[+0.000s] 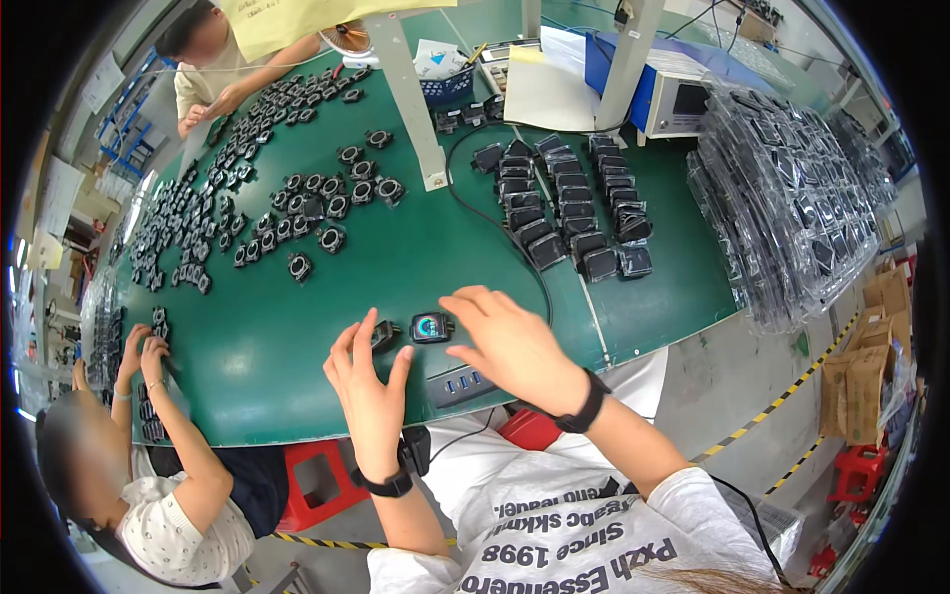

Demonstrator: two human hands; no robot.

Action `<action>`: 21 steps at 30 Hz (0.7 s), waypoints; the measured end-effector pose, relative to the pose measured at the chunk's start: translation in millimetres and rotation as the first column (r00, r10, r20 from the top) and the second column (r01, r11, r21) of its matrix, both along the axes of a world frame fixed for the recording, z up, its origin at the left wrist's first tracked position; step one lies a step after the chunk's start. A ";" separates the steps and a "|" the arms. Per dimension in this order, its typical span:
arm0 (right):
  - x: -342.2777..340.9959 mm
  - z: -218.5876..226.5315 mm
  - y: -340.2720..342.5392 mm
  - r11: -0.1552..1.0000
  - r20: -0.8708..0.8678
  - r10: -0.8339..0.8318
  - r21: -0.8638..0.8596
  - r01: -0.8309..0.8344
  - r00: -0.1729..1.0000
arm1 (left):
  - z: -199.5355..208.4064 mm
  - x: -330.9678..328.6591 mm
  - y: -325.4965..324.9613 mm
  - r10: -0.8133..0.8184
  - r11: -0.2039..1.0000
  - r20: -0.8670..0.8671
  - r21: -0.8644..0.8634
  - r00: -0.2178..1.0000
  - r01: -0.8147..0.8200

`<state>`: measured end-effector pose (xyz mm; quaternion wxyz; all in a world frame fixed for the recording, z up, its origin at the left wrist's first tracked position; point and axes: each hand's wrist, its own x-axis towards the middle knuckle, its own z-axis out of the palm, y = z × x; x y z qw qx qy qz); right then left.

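Observation:
A smartwatch with a lit blue screen [430, 327] lies face up on the green table in front of me. My right hand [524, 351] is beside it, fingers stretched and thumb apart, the fingertips close to its right edge. Whether they touch it I cannot tell. Just left of the lit watch is a second, dark watch [384, 336], partly hidden by my left hand [371, 391]. That hand's fingers are spread, with index finger and thumb on either side of the dark watch. Black bands circle both my wrists.
A USB hub [461, 385] lies at the table's front edge. Many watch bodies [300, 266] cover the left side; wrapped black units [544, 250] stand in rows ahead. Stacked clear trays [782, 198] fill the right. A black cable and a metal post [411, 109] cross the middle. Two co-workers sit left.

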<state>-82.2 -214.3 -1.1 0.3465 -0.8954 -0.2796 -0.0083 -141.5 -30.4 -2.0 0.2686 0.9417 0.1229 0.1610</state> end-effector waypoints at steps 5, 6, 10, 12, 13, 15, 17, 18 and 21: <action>12.9 9.2 -68.6 0.947 0.289 -0.308 0.007 0.320 0.906 | 40.5 12.2 -41.9 -0.333 0.939 0.063 0.110 0.941 0.325; 16.9 5.1 -83.0 0.930 0.330 -0.343 -0.010 0.367 0.880 | 41.3 22.0 -55.0 -0.401 0.912 0.039 0.113 0.915 0.394; 15.7 1.5 -115.3 0.902 0.330 -0.391 -0.050 0.430 0.859 | 26.3 66.4 -99.6 -0.509 0.832 -0.002 0.255 0.861 0.493; 13.5 -1.5 -121.9 0.916 0.306 -0.361 -0.059 0.396 0.881 | 26.5 86.1 -116.4 -0.488 0.826 -0.084 0.278 0.869 0.491; 12.7 0.5 -123.3 0.916 0.309 -0.361 -0.058 0.396 0.880 | 25.8 93.8 -122.8 -0.462 0.817 -0.170 0.300 0.870 0.492; 10.0 5.4 -124.6 0.919 0.239 -0.353 -0.095 0.384 0.905 | 15.9 107.2 -131.4 -0.460 0.810 -0.115 0.352 0.880 0.469; 12.5 9.3 -126.2 0.920 0.220 -0.342 -0.122 0.373 0.914 | 13.9 119.3 -138.7 -0.387 0.831 -0.135 0.378 0.912 0.408; 14.3 10.7 -126.3 0.922 0.202 -0.326 -0.150 0.358 0.924 | 9.8 124.3 -140.9 -0.364 0.834 -0.107 0.405 0.925 0.374; 18.6 13.2 -123.2 0.929 0.131 -0.283 -0.209 0.306 0.950 | 6.3 128.0 -138.9 -0.363 0.832 -0.116 0.407 0.925 0.377</action>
